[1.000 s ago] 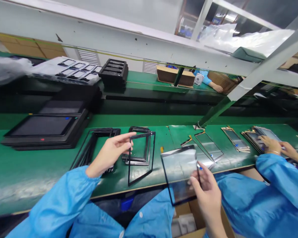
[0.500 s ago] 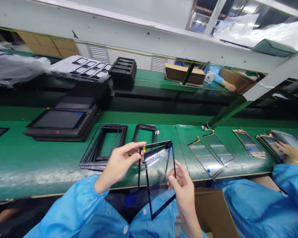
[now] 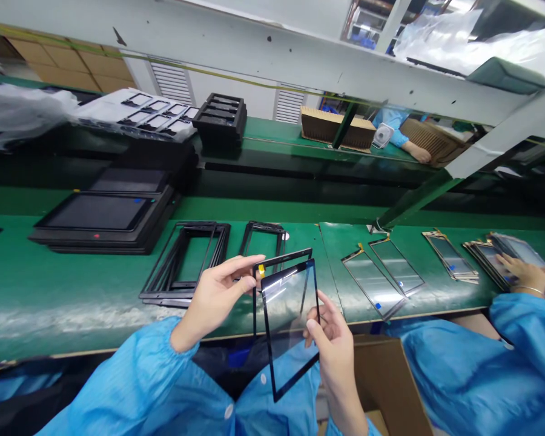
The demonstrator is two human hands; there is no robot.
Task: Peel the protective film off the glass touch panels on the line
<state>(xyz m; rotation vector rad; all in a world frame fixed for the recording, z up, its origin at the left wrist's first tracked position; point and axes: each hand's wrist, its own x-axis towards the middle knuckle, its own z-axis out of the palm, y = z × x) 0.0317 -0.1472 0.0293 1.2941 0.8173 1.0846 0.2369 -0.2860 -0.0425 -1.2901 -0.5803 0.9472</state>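
My left hand (image 3: 220, 290) pinches the upper left corner of a thin black plastic frame (image 3: 284, 258), fingers closed on it. In front of that frame, a clear glass touch panel (image 3: 287, 339) with a black border is tilted upright. My right hand (image 3: 336, 339) grips this panel by its right edge; some of its fingers show through the glass. A small yellow tab (image 3: 261, 271) sits at the panel's upper left corner. The panel's top lies close to the frame; whether they touch I cannot tell. Behind my hands, more black frames (image 3: 172, 295) lie stacked on the green bench (image 3: 95, 297).
Flat screens on black trays (image 3: 109, 239) stand at the left. Two glass panels (image 3: 372, 283) lie right of my hands, and stacked panels (image 3: 452, 257) farther right. A co-worker's hand (image 3: 524, 275) touches panels there. A green post (image 3: 413, 203) rises behind. Below the bench is a cardboard box (image 3: 390, 375).
The view has shifted slightly. My hands keep the same hold on frame and panel, which have barely moved. At the right, the co-worker's other hand now shows by the panels.
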